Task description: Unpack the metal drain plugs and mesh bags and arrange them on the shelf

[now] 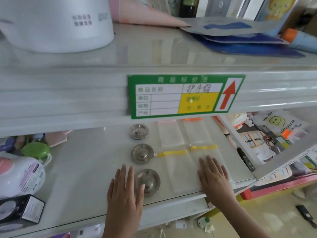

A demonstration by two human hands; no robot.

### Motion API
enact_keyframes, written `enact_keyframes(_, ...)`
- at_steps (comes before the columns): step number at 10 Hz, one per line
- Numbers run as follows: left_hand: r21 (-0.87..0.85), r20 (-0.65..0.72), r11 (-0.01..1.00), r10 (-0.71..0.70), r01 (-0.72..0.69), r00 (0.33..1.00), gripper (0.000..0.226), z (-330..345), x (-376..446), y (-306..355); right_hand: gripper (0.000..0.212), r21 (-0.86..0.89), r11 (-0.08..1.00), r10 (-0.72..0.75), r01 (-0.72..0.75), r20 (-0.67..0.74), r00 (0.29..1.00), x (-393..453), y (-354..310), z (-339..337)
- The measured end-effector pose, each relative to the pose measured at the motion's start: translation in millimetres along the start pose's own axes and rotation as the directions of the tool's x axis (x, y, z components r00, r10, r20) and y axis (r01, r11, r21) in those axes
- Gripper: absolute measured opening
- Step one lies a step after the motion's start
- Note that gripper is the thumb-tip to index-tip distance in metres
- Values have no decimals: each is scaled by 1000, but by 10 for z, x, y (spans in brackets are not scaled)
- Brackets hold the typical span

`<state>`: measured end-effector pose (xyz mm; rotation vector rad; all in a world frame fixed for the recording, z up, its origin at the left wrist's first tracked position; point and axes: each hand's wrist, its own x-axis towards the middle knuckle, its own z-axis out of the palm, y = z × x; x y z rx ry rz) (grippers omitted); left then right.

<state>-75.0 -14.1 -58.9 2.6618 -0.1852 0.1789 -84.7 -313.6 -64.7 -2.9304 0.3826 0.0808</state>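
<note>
White shelf (pixel 96 170) holds three plugs: beside the nearest plug (pixel 151 179), left hand (pixel 126 189) lies flat, fingers apart; right hand (pixel 214 177) flat, spread on a bag (pixel 202 157).

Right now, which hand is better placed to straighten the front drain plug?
Probably the left hand: its fingers already rest on the front drain plug. The right hand lies flat on a mesh bag, apart from the plug.
</note>
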Motion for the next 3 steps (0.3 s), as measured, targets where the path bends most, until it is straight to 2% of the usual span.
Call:
enact_keyframes(1, -18, 38, 1000, -9, 10, 999, 74, -22, -35, -56, 62, 21, 1000, 2, -2, -12, 1000, 8, -1, -35)
enact_keyframes(2, -53, 4, 998, 40, -39, 999, 74, 35, -60, -215, 72, 79, 997, -6, 9, -35, 999, -35, -3, -79)
enact_keyframes(3, -192, -121, 976, 82, -105, 989, 68, -56, -49, -312, 67, 184, 983, 4, 25, -156, 988, -78, -66, -176)
